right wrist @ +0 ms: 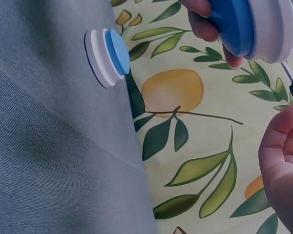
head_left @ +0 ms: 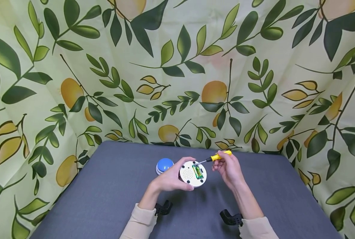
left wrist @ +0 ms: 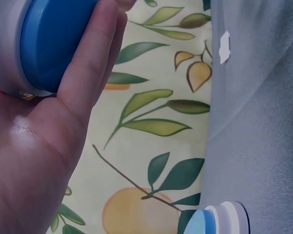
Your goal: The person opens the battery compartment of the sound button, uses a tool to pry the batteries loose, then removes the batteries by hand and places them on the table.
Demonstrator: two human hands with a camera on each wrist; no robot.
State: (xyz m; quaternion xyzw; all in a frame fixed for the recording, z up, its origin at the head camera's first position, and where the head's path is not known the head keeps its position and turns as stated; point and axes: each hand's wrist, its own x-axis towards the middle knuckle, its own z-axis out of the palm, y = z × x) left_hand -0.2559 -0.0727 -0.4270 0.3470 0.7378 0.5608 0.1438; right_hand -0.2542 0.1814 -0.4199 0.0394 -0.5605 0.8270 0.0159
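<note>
Gripping round device (head_left: 187,174) above counter (head_left: 105,186) with left fingers (head_left: 188,159); pinching yellow screwdriver (head_left: 215,157) with right fingers (head_left: 216,166), its tip (head_left: 197,164) by the batteries (head_left: 198,172). Could skid and nick a casing, or flick one loose, if pushed too hard.

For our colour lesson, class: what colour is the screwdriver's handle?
The screwdriver's handle is yellow, with black at one end; the head view shows it best.

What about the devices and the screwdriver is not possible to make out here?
Screwdriver: tip contact too small in head view; tip behind held device in right wrist view.
Batteries: labels too small, head view.
Other device: underside hidden by tabletop, every view.
</note>
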